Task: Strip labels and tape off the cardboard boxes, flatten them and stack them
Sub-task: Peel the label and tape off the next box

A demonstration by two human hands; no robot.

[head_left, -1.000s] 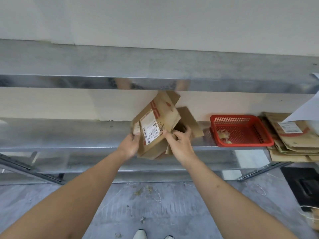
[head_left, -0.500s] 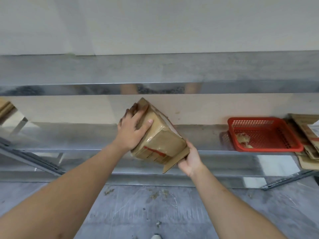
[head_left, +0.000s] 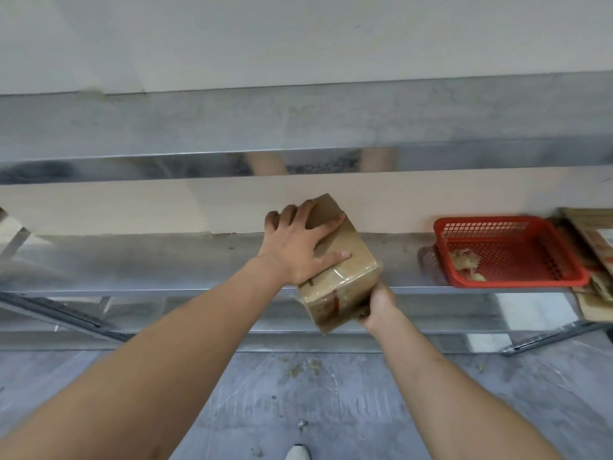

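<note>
While I stand at the metal shelf (head_left: 166,260), the toe of my white shoe (head_left: 297,453) shows on the grey floor (head_left: 331,393) below its front edge, among scattered scraps. My hands are apart, both on one cardboard box (head_left: 341,277) held tilted over that front edge. My right hand (head_left: 378,305) grips its lower near corner; my left hand (head_left: 298,247) lies spread flat on its top face. Clear tape (head_left: 335,293) wraps the near end. Farther along the shelf to the right sits a red basket (head_left: 510,280) holding scraps, and beyond it flattened cardboard (head_left: 593,234).
</note>
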